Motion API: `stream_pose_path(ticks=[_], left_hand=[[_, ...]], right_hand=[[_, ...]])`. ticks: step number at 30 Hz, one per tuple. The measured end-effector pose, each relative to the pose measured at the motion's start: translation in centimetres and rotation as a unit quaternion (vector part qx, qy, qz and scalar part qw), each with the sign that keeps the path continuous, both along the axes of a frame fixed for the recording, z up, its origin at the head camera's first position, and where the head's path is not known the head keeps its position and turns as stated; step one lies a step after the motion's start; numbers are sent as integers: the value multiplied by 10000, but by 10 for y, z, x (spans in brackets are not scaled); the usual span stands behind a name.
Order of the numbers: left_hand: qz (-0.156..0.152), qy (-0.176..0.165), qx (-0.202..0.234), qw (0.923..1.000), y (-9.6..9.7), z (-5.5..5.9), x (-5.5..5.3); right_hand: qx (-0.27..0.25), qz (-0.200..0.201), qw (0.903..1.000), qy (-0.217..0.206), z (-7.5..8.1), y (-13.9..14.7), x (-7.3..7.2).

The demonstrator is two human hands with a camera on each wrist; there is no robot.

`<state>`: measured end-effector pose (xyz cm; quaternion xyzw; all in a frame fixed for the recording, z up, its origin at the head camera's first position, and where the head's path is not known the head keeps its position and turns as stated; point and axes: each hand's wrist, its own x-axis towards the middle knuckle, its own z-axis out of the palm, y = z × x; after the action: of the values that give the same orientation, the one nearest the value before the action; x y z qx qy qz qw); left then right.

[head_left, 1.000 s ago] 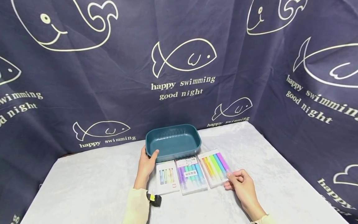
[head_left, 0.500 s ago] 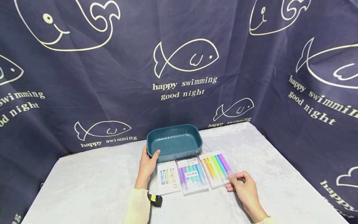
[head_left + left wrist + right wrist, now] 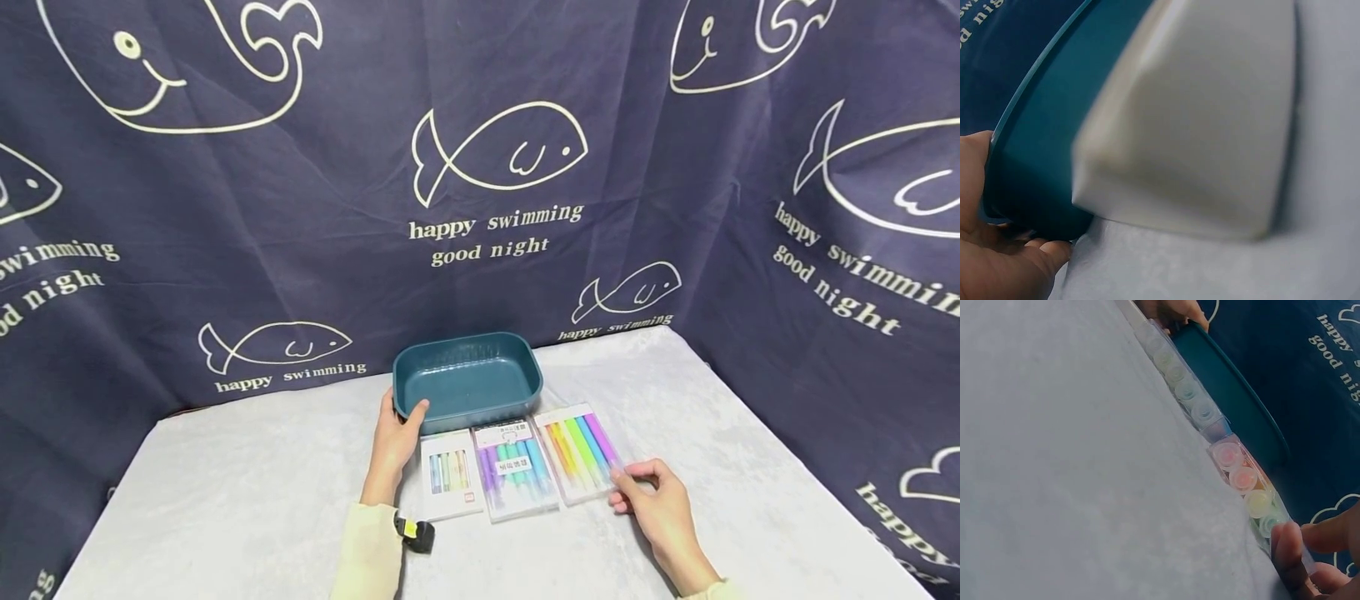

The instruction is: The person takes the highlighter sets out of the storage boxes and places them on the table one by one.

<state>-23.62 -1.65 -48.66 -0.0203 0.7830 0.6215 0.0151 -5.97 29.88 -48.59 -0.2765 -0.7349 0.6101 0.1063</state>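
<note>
My left hand grips the near left corner of a dark teal plastic basin, thumb over the rim and the other fingers round the outside. In the left wrist view that hand holds the basin wall. At the right, my right hand pinches the near right corner of a clear pack of rainbow-coloured markers. The right wrist view has the thumb and fingers on the end of this pack, the round marker ends facing the camera.
A clear pack of purple, green and blue markers lies in the middle. Left of it is a white box with a window, close to the left wrist. A pale cloth covers the table; a navy fish-print curtain hangs behind.
The view has shifted slightly since the first frame. Both hands keep their holds on the basin and the rainbow marker pack, and the packs stay in place.
</note>
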Motion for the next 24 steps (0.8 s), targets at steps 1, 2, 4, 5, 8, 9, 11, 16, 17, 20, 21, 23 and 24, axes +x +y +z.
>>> stream_pose_path(ticks=[1,2,4,5,8,9,11,16,17,20,21,23,24], left_hand=[[-6,-15,0,10000,0,0,0],[-17,-1,14,10000,0,0,1],[-23,-3,31,10000,-1,-1,1],[-15,-28,45,10000,-1,-2,1],[54,-49,59,10000,-4,-4,2],[70,-69,50,9999,-5,-4,2],[78,-101,53,9999,-7,-5,2],[-91,-244,392,9989,-21,-1,2],[-121,-240,468,9985,-25,4,2],[-73,1,363,9993,-35,27,7],[-48,200,250,9995,-36,37,9],[100,756,-139,9970,-38,58,17],[225,1091,-347,9932,-37,68,21]], right_hand=[[1,-4,10000,-14,1,0,0],[2,-16,10000,-36,1,0,0],[25,-4,10000,-93,2,0,1],[34,-8,9999,-124,3,-1,2],[67,50,9998,-158,4,-1,0],[67,60,9998,-154,4,-1,-1],[40,65,9999,-105,5,-1,-4],[91,65,9998,135,13,2,-11],[149,72,9997,168,16,2,-12],[607,153,9974,347,29,4,-13],[897,233,9949,404,34,4,-12],[1606,447,9844,561,47,3,-10],[1987,562,9760,684,55,3,-9]])
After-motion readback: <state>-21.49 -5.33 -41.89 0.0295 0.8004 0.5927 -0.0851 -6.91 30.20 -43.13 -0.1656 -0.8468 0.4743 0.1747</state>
